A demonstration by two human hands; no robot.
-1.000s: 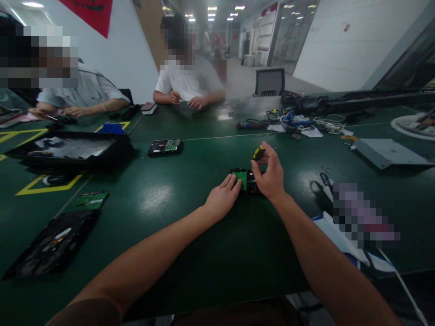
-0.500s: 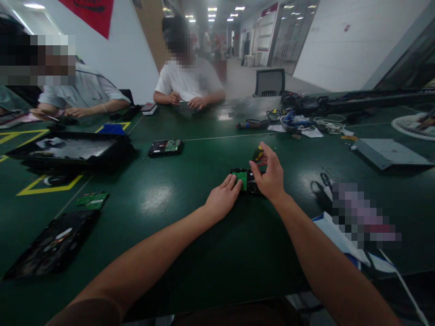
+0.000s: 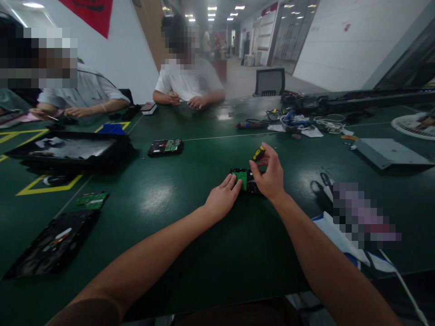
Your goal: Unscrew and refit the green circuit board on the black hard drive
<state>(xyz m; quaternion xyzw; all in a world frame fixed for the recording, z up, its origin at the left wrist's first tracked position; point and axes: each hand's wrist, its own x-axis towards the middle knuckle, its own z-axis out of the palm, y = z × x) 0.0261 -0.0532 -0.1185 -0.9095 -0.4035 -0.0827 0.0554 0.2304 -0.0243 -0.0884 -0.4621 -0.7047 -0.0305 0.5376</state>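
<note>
A small black hard drive [image 3: 247,180] with a green circuit board on top lies on the dark green table [image 3: 190,226] in front of me. My left hand [image 3: 222,197] rests on its near left edge, fingers pressed flat on the green board. My right hand [image 3: 271,174] is closed round a screwdriver with a yellow and black handle [image 3: 258,153], held upright with its tip down on the drive's right side.
Another hard drive [image 3: 165,146] lies further left, beside a black tray [image 3: 70,149]. A loose green board [image 3: 91,199] and an opened black case [image 3: 50,244] sit at near left. Cables and tools [image 3: 292,121] lie at the back right, scissors [image 3: 322,181] and papers at right. Two people sit across.
My right hand has turned the screwdriver handle slightly in place. My left hand and the drive have not moved.
</note>
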